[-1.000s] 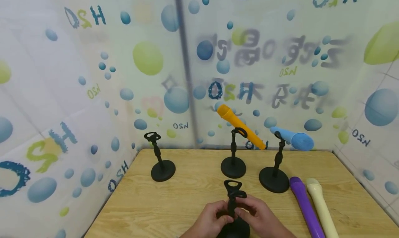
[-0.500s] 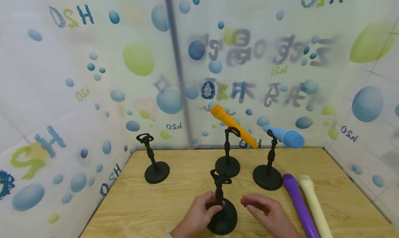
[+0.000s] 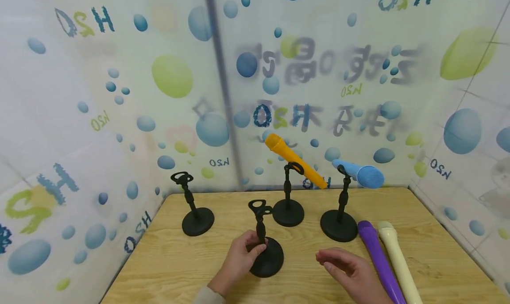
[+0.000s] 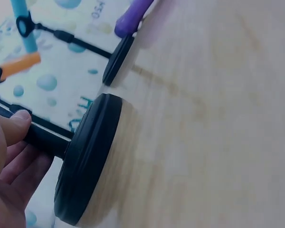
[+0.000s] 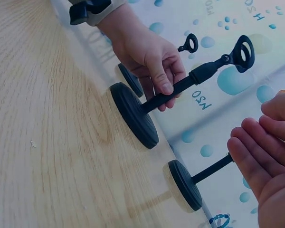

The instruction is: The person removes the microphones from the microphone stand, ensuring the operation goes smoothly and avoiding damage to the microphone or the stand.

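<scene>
My left hand (image 3: 238, 256) grips the pole of a black desktop microphone stand (image 3: 272, 260), thumb and fingers round it just above the round base. The stand is upright with its clip at the top holding nothing; in the left wrist view its base (image 4: 92, 159) is close over the tabletop. To the right, my right hand (image 3: 353, 271) hovers apart from the stand, fingers loosely bent and nothing in them. The right wrist view shows the same relaxed right hand (image 5: 268, 159) and the left thumb pressed on the pole.
Behind, one stand (image 3: 288, 213) carries an orange microphone (image 3: 296, 161) and another (image 3: 338, 226) a blue microphone (image 3: 360, 173). A third stand (image 3: 198, 222) at back left has a bare clip. Purple (image 3: 380, 262) and cream (image 3: 399, 262) microphones lie at right on the wooden table (image 3: 159, 268).
Both hands were on the stand; the right hand has let go and moved off to the right. My left hand has carried the stand left and farther back.
</scene>
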`<state>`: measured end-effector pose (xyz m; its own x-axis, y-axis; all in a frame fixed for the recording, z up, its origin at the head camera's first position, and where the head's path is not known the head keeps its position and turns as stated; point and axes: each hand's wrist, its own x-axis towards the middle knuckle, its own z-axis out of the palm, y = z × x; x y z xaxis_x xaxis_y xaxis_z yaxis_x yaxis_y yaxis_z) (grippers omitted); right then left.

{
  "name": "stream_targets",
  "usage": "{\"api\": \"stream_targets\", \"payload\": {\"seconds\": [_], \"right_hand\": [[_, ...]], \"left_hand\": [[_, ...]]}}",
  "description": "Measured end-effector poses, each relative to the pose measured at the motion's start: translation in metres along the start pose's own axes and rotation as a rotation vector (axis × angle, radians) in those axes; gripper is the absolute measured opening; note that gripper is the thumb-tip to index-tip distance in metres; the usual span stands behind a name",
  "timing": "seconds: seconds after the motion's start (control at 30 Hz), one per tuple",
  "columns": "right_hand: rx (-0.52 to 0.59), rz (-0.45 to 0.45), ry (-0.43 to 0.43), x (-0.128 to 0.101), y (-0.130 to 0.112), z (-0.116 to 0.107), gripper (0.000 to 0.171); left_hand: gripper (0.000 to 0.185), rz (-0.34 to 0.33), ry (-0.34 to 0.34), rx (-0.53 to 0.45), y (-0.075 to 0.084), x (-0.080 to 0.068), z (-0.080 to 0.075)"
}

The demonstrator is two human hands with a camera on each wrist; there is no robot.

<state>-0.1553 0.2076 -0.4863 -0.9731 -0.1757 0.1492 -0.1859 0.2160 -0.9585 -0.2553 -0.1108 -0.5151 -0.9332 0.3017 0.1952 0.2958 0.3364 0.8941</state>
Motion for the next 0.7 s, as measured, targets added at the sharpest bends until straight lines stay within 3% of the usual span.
{"api": "stream_targets", "payload": {"seconds": [0.37,0.7], "right_hand": [[-0.009,0.052,0.007,-0.005,0.000,-0.003,0.036],[-0.036,0.035,0.026,-0.008,0.001,-0.004,0.032]], "left_hand": [[0.012,-0.040,0.244,0.093,-0.023,0.022,-0.027],[0.012,-0.081,0.422,0.196,-0.035,0.042,-0.048]]}}
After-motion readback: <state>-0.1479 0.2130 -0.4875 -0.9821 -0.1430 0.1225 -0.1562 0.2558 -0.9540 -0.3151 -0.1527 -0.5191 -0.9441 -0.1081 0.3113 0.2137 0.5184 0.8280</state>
